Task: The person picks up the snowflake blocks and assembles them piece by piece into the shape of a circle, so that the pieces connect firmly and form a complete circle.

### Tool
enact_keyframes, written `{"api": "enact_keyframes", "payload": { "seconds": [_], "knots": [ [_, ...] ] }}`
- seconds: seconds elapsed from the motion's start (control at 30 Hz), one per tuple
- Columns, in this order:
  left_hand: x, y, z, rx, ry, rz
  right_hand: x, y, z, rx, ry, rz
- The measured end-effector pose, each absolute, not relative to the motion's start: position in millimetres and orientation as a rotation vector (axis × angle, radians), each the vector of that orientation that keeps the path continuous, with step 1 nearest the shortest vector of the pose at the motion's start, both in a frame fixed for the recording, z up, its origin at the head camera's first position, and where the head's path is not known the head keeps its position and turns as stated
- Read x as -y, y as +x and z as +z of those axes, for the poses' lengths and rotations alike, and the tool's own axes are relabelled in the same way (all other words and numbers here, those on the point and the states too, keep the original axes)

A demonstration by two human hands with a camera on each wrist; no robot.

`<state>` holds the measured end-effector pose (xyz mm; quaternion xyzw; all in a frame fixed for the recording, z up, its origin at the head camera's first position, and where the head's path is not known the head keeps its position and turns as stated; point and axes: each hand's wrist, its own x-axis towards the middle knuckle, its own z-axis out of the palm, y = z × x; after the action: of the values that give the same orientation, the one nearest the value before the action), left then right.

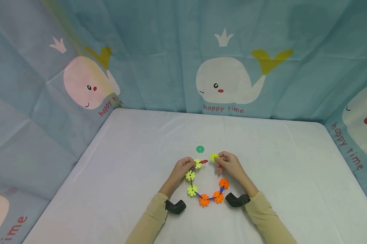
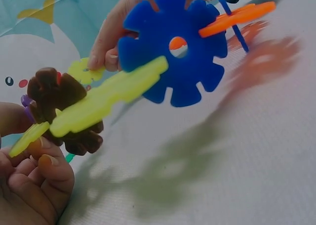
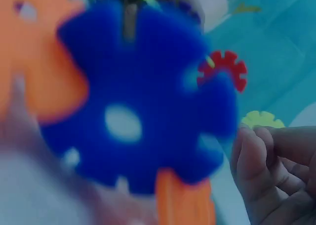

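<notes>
A curved chain of slotted plastic snowflake discs hangs in front of me. Yellow-green discs [image 1: 190, 175] joined by darker ones form its left side, orange discs [image 1: 204, 200] with blue discs [image 2: 173, 49] its lower right. My left hand [image 1: 182, 168] pinches the chain's upper left end, around a yellow disc [image 1: 197, 164] beside a purple one [image 2: 27, 109]. A red disc [image 1: 203, 161] sticks out from that end toward the right. Between thumb and fingers, my right hand [image 1: 231, 165] holds a loose yellow disc [image 1: 214, 157], a small gap away from the red one.
Beyond the hands, a green disc [image 1: 200, 149] lies on the white table [image 1: 134, 152]. Blue whale-print cloth [image 1: 159, 74] rises behind the table and along its sides. Black wrist devices [image 1: 176, 207] sit on both forearms.
</notes>
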<state>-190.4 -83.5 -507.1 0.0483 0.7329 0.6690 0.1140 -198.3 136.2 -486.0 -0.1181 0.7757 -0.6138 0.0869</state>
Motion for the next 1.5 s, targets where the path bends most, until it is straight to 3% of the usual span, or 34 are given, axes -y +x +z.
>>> {"api": "enact_keyframes", "payload": {
  "seconds": [0.63, 1.13, 1.5],
  "knots": [
    [83.9, -191.0, -507.2, -2.169, 0.236, 1.954, -128.9, -183.9, -456.7, -1.994, -0.195, -1.884],
    [81.4, -187.3, -506.4, -2.189, 0.305, 1.968, -126.8, -179.4, -454.1, -2.022, -0.345, -1.825],
    [82.2, -186.3, -501.0, -2.151, 0.317, 1.99, -121.2, -196.4, -488.9, -2.105, -0.312, -1.909]
  ]
}}
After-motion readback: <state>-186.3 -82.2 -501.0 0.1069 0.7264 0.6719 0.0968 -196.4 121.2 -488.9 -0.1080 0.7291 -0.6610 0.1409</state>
